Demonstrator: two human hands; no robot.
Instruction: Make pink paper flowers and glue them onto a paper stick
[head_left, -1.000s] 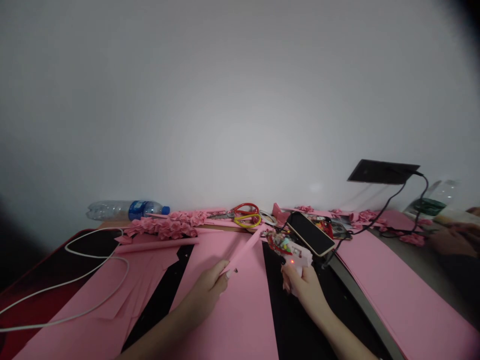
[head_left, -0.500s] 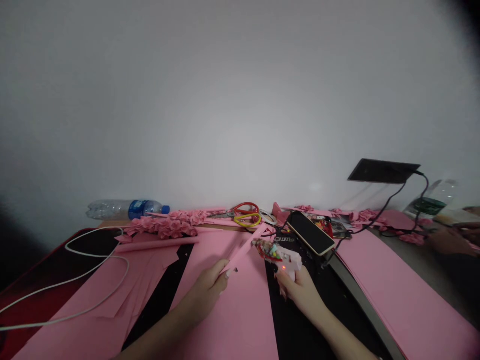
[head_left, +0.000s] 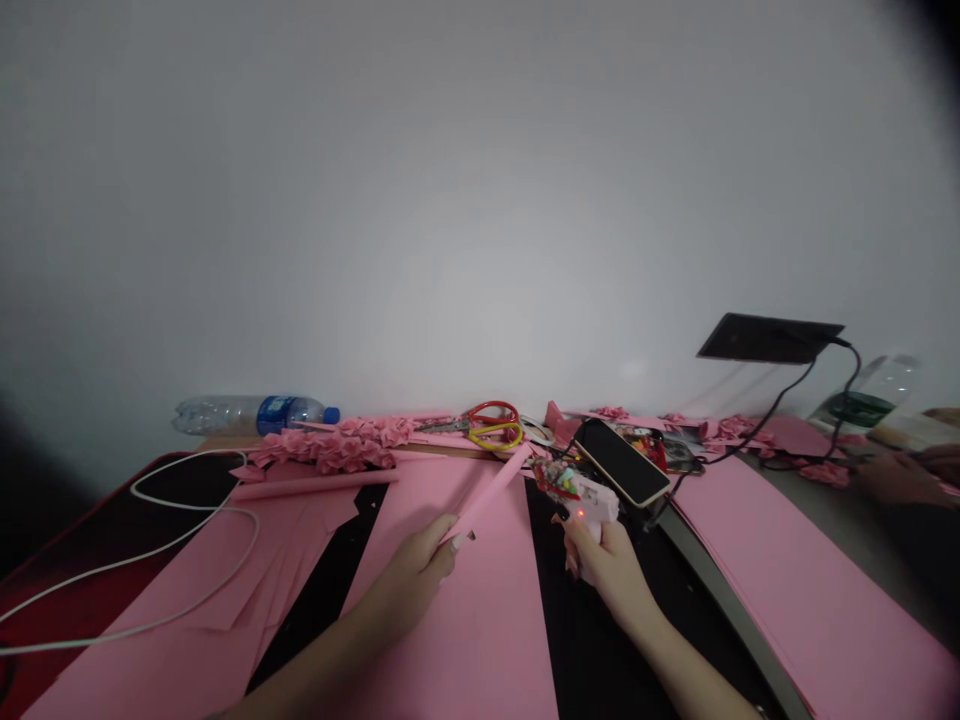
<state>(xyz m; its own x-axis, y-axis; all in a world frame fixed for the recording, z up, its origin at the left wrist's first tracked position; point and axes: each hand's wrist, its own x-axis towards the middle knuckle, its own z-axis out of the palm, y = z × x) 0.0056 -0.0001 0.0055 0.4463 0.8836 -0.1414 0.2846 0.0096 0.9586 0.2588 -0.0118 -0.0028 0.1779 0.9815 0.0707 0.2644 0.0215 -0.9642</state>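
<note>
My left hand [head_left: 421,562] is closed around the lower end of a rolled pink paper tube [head_left: 491,492], which slants up and to the right over a large pink paper sheet [head_left: 465,630]. In my right hand [head_left: 604,565] is a pale glue gun [head_left: 592,502] with a small orange light lit; colourful bits cover its front part. The gun's nose points left, close to the tube's upper end. Whether the two touch, I cannot tell. Beneath the gun lies a black mat [head_left: 600,650].
Behind the hands lie scissors [head_left: 495,428], a phone [head_left: 624,462] and pink paper flowers [head_left: 337,447]. A plastic bottle [head_left: 247,415] lies at left, near a white cable [head_left: 187,535]. Pink sheets [head_left: 810,580] are stacked at right, beside another person's hands [head_left: 900,478].
My right hand has carried the glue gun slightly right and up, away from my left hand. My left hand keeps its hold on the paper tube, almost unmoved.
</note>
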